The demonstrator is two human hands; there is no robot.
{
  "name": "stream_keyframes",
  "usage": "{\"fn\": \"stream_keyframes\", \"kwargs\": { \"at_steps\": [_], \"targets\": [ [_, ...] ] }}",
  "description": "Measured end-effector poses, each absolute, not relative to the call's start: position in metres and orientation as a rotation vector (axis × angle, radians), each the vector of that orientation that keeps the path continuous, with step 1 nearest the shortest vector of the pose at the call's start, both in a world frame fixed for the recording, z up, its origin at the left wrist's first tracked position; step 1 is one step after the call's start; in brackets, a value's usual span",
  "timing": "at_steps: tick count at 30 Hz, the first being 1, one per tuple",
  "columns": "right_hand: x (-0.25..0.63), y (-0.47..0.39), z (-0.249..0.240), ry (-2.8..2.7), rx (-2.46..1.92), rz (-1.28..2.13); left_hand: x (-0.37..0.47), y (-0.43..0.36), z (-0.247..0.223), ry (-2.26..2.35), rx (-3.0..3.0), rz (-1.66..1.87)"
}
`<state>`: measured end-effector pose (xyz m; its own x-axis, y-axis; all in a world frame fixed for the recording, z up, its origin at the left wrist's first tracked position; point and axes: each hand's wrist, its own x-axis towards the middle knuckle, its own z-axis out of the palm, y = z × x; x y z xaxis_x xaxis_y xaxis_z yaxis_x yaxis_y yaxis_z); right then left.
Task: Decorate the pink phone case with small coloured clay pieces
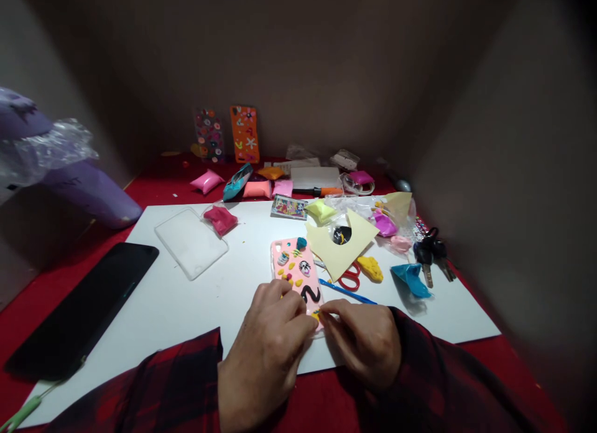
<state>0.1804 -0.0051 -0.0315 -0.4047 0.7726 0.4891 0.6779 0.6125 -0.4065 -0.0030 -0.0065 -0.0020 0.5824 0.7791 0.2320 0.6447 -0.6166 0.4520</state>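
Note:
A pink phone case (285,249) with yellow, teal, white and black clay shapes lies on the white board (252,246). My left hand (275,333) rests over its lower left part, fingers bent and pressed together, the thumb at a small yellow piece (315,315) near the bottom edge. From the right, my right hand (364,336) pinches at that same yellow piece with thumb and index finger. Whatever lies between those fingertips is too small to make out. My left hand covers the case's lower left side.
Right of the case lie a blue tool (347,292), red-handled scissors (352,276), yellow clay (370,269), a cream sheet (338,257), a blue packet (411,279) and keys (431,252). A clear case (191,243) and black phone (84,308) are left. Clay packets (257,189) line the back.

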Motion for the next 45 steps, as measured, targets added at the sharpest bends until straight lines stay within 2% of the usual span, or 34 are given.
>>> {"fn": "stream_keyframes", "kwargs": {
  "at_steps": [10,45],
  "targets": [
    [0.1786,-0.0073,-0.0299,-2.082,-1.14,0.332,-0.0012,-0.006,-0.0037,1.172,2.561,0.499],
    [0.1818,-0.0057,-0.0368,-2.109,-1.243,0.323,-0.0012,-0.0076,-0.0086,1.144,2.521,0.608]
  ]
}}
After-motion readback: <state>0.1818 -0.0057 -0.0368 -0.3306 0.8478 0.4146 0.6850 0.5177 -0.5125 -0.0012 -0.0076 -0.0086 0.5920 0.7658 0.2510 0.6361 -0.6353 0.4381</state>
